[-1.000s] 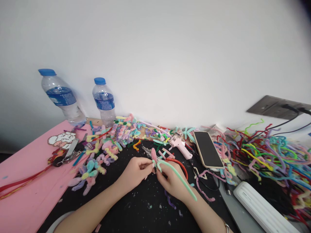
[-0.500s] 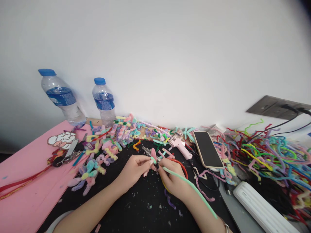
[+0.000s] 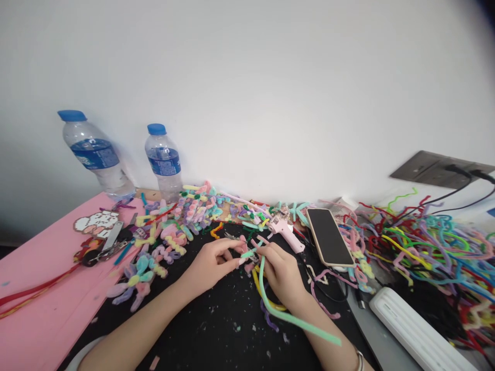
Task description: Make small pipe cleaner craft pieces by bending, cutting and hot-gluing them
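My left hand [image 3: 211, 263] and my right hand [image 3: 282, 270] meet over a black mat [image 3: 216, 330]. Both pinch one long mint-green pipe cleaner [image 3: 288, 315] near its upper end. Its free length runs down past my right wrist toward the lower right. A small pink pipe-cleaner piece [image 3: 243, 241] sits just above my fingertips. A yellow pipe cleaner [image 3: 266, 301] and a purple one [image 3: 268, 319] lie under my right hand.
Finished pastel twisted shapes [image 3: 174, 232] lie left and behind. A pink glue gun [image 3: 286, 232] and a phone [image 3: 328, 237] sit to the right, then a tangle of loose pipe cleaners [image 3: 425, 247] and a white power strip [image 3: 417, 332]. Two water bottles [image 3: 164, 162] stand by the wall.
My hands shifted slightly away from me. The green pipe cleaner's free end swung from over my right hand down to the lower right, lying lower along my wrist.
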A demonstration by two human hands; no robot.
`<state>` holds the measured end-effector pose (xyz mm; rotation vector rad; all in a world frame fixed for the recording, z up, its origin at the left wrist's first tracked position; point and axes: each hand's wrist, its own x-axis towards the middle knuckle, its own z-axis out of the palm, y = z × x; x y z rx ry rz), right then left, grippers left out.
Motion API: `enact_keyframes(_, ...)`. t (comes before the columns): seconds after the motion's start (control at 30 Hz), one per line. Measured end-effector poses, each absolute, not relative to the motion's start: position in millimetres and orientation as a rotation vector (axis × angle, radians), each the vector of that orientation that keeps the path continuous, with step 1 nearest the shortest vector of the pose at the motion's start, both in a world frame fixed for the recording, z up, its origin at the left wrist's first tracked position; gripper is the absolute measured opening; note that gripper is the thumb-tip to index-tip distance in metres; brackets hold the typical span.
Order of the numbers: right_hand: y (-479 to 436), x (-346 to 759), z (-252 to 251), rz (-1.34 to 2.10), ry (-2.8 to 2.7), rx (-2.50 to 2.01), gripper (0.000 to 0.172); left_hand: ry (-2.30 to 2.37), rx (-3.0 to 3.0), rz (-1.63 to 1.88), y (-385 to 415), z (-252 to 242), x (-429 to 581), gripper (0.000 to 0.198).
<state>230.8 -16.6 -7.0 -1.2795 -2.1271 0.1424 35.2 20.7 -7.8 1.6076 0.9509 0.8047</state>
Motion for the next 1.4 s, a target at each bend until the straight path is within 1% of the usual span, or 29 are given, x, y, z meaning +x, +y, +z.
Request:
enact_keyframes(0.2,-14.1,232.5,-8.8,0.124,-2.036,-1.318,0.021,0.973,1.765,0.757,21.8,-7.0,33.1,0.033)
enact_keyframes(0.37,-13.9,233.1,-9.1,0.148,-2.018,-1.307,0.021,1.004,1.793,0.83,20.2,-3.3,32.6,0.022)
enact_keyframes(0.5,-14.8,232.8,-8.2,0.152,-2.059,-1.273,0.021,1.002,1.851,0.815,18.6,-1.8,32.4,0.021)
enact_keyframes(0.83,-15.8,229.5,-9.5,0.236,-2.14,-1.148,0.019,0.972,1.975,0.733,15.5,-4.8,35.7,0.012)
enact_keyframes(1.1,-14.5,228.7,-12.0,0.34,-2.085,-1.13,0.021,0.948,1.97,0.74,15.8,-5.5,36.0,0.011)
enact_keyframes(1.4,-12.9,228.3,-11.5,0.424,-2.048,-1.064,0.018,0.876,1.941,0.715,16.1,-3.6,36.0,0.014)
